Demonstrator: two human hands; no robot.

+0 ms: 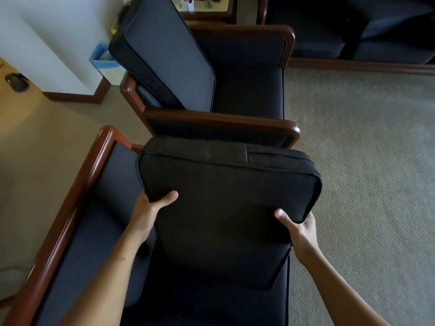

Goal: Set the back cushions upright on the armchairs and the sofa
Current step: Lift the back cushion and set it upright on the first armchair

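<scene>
I hold a dark back cushion (226, 196) over the near armchair (77, 184), lifted off the seat and tilted. My left hand (150, 208) grips its left corner, thumb on top. My right hand (299, 229) grips its right corner. The near armchair has a reddish wooden frame and dark upholstery. Behind it stands a second armchair (247, 90) whose back cushion (169, 52) leans upright against the backrest at the left. A dark sofa (376, 31) is at the top right.
Beige carpet (364, 161) covers the floor to the right. A white wall (47, 43) with wooden skirting is at the left, with a blue-lined bin (103, 60) beside it. A small dark object (16, 82) lies at the far left.
</scene>
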